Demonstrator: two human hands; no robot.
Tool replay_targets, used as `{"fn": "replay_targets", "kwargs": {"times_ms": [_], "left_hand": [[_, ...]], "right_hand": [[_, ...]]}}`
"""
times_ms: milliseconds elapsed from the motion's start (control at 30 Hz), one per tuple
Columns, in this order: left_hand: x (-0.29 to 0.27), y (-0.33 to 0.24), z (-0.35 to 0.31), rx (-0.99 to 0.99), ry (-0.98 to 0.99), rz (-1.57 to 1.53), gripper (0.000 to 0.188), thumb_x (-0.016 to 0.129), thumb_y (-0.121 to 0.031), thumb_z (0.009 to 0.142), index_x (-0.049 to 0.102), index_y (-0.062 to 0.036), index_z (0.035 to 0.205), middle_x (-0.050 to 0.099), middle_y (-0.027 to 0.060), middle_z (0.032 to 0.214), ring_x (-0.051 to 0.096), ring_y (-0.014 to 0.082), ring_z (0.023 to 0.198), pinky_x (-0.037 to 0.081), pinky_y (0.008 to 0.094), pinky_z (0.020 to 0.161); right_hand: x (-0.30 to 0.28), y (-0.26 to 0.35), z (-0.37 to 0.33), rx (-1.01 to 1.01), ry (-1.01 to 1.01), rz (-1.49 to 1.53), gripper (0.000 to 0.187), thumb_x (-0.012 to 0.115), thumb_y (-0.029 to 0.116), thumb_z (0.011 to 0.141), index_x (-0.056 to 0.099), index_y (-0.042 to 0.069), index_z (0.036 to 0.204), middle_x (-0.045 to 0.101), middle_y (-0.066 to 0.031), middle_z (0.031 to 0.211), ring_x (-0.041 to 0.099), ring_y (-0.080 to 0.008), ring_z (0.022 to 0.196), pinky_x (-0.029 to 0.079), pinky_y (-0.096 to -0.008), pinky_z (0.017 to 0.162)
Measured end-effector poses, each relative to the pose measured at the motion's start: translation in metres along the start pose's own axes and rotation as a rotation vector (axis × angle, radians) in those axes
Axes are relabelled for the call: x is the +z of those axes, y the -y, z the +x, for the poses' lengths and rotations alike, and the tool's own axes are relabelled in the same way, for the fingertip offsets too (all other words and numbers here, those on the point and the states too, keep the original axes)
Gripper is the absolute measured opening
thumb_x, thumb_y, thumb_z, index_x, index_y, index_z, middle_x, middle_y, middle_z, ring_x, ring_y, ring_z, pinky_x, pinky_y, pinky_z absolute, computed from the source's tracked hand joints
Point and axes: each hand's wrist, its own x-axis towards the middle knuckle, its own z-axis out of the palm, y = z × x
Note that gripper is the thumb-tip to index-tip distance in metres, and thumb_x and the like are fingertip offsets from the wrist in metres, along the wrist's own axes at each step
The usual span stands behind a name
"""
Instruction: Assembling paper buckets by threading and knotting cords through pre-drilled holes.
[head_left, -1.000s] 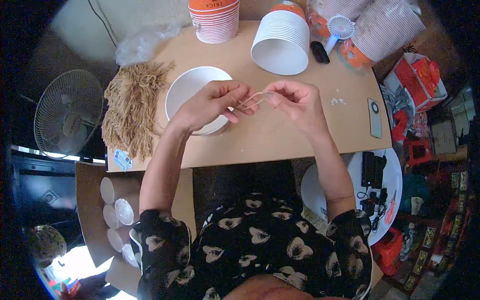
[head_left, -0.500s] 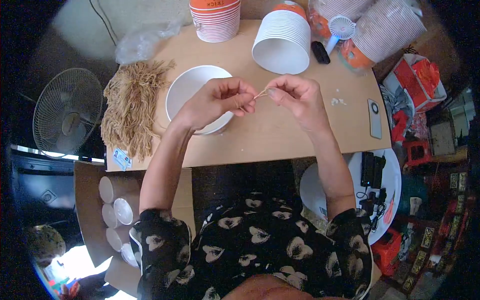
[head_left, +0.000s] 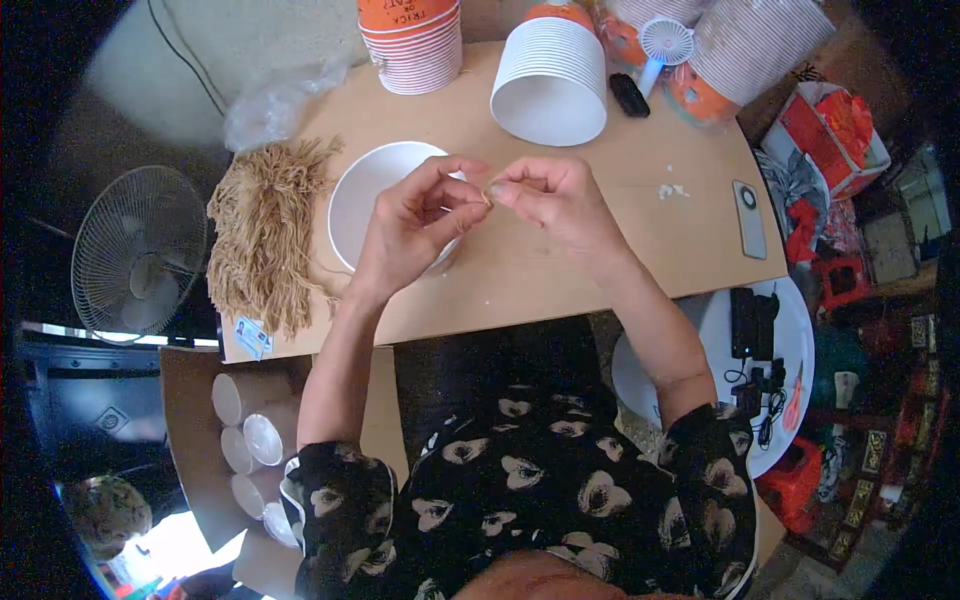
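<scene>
Over the table, my left hand [head_left: 420, 218] and my right hand [head_left: 552, 200] meet fingertip to fingertip. Both pinch a short piece of tan cord [head_left: 489, 194], mostly hidden by the fingers. Behind and below my left hand stands a white paper bucket [head_left: 350, 200], its mouth facing up. A thick bundle of tan cords [head_left: 262, 235] lies left of the bucket, with loose ends trailing toward it.
Stacked orange and white buckets [head_left: 415, 50] stand at the back, and another stack [head_left: 550, 80] lies tipped. A handheld fan [head_left: 665, 45], wrapped bucket stacks [head_left: 750, 55], a phone [head_left: 749, 218] and white scraps [head_left: 673, 190] are rightward. A card [head_left: 252, 338] sits at the left edge.
Both hands have drawn closer together and shifted slightly left. The cord that stretched visibly between them is now mostly covered by the fingertips. The whole view has shifted a little.
</scene>
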Motion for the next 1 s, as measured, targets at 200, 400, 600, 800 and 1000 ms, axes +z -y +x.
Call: {"fn": "replay_targets", "kwargs": {"times_ms": [200, 400, 600, 800, 1000], "left_hand": [[0.005, 0.0, -0.006, 0.097, -0.098, 0.177, 0.017, 0.07, -0.001, 0.089, 0.068, 0.0012, 0.105, 0.07, 0.0028, 0.086, 0.063, 0.0055, 0.075, 0.052, 0.0209, 0.065], [0.006, -0.003, -0.011, 0.095, -0.127, 0.297, 0.007, 0.071, -0.001, 0.089, 0.069, 0.0019, 0.096, 0.068, 0.0011, 0.079, 0.061, 0.0044, 0.069, 0.049, 0.0199, 0.061], [-0.004, 0.003, -0.012, -0.049, -0.061, 0.175, 0.009, 0.07, -0.004, 0.09, 0.068, 0.0016, 0.096, 0.068, 0.0011, 0.08, 0.062, 0.005, 0.071, 0.05, 0.0205, 0.062], [-0.005, -0.002, -0.01, -0.005, 0.027, 0.128, 0.009, 0.068, -0.005, 0.092, 0.066, 0.0002, 0.099, 0.069, 0.0053, 0.093, 0.064, 0.0065, 0.081, 0.052, 0.0215, 0.067], [-0.013, -0.001, -0.006, -0.205, 0.057, -0.025, 0.013, 0.069, -0.007, 0.092, 0.065, 0.0014, 0.101, 0.07, 0.0062, 0.092, 0.065, 0.0095, 0.082, 0.053, 0.0233, 0.074]], "right_hand": [[0.003, -0.004, 0.001, 0.052, 0.012, 0.066, 0.012, 0.071, 0.016, 0.088, 0.067, 0.005, 0.089, 0.053, 0.0081, 0.066, 0.04, -0.0001, 0.055, 0.028, -0.0179, 0.049], [0.001, 0.007, -0.001, 0.193, 0.08, 0.151, 0.013, 0.071, 0.017, 0.087, 0.064, 0.008, 0.083, 0.046, 0.01, 0.063, 0.033, 0.0006, 0.049, 0.019, -0.0189, 0.044], [0.006, 0.017, -0.002, 0.167, 0.046, 0.104, 0.019, 0.068, 0.022, 0.091, 0.067, 0.004, 0.096, 0.048, 0.0087, 0.066, 0.036, -0.0002, 0.053, 0.022, -0.0183, 0.046], [0.005, 0.019, 0.001, 0.066, 0.072, 0.136, 0.026, 0.066, 0.021, 0.093, 0.067, -0.002, 0.105, 0.05, 0.0065, 0.067, 0.04, -0.0012, 0.056, 0.025, -0.0183, 0.047], [0.002, 0.009, 0.006, 0.039, 0.077, 0.126, 0.025, 0.062, 0.023, 0.096, 0.067, 0.0, 0.106, 0.054, 0.0058, 0.07, 0.041, -0.0017, 0.056, 0.029, -0.0187, 0.048]]}}
